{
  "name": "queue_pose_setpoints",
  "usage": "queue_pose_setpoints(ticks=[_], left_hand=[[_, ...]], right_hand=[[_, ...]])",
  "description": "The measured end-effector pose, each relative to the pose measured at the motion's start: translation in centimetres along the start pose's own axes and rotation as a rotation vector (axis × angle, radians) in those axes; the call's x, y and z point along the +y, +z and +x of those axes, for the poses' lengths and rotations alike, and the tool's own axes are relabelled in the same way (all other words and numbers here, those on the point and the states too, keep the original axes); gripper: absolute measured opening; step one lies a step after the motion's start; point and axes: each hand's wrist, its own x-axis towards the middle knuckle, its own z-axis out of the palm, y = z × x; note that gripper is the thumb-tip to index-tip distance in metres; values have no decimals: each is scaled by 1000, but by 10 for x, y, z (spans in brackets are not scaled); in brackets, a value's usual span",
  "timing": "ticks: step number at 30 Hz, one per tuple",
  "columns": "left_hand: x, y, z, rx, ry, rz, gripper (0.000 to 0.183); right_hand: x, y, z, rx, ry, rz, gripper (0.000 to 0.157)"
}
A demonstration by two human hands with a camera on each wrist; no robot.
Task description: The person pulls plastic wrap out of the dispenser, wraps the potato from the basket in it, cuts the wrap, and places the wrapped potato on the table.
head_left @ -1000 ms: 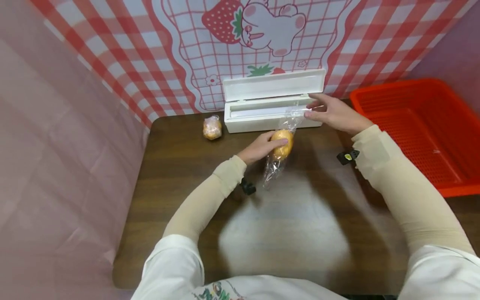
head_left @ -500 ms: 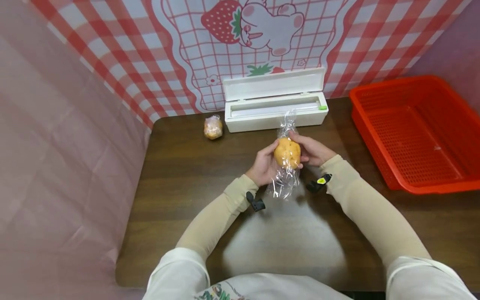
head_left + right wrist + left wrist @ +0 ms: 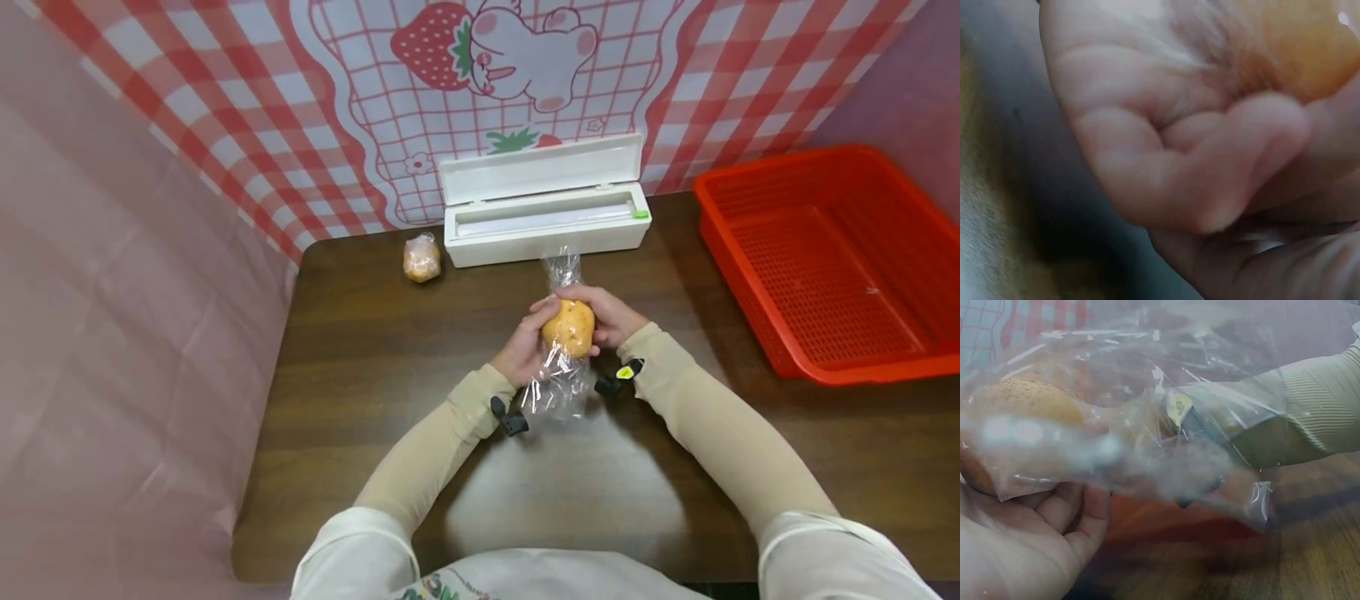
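Note:
A yellow potato (image 3: 570, 329) lies in clear plastic wrap (image 3: 557, 387), held above the table in both hands. My left hand (image 3: 522, 354) grips its left side, thumb on top. From the right, my right hand (image 3: 611, 319) holds it with curled fingers. Loose film sticks out from the far and near ends of the potato. In the left wrist view the film (image 3: 1210, 394) spreads wide and partly veils the other forearm. The right wrist view shows bent right-hand fingers (image 3: 1210, 150) against the film-covered potato (image 3: 1310, 44).
A white wrap box (image 3: 547, 246) with its lid raised stands at the back, a roll inside. Left of it sits a smaller film-wrapped potato-like item (image 3: 422, 260). A red plastic basket (image 3: 787, 333) stands at the right. A patterned cloth (image 3: 315, 125) hangs behind the brown table (image 3: 337, 417).
My right hand has come away from the box, down to the potato's right side. Both hands have brought the potato nearer the body, and its film ends now point away and toward me.

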Motion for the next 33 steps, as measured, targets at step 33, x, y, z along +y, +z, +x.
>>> queue_pose_setpoints(ticks=[33], left_hand=[[-23,23,-27,53,189,-3,41]], right_hand=[[-2,48,-9,197,-401,-1140,33]])
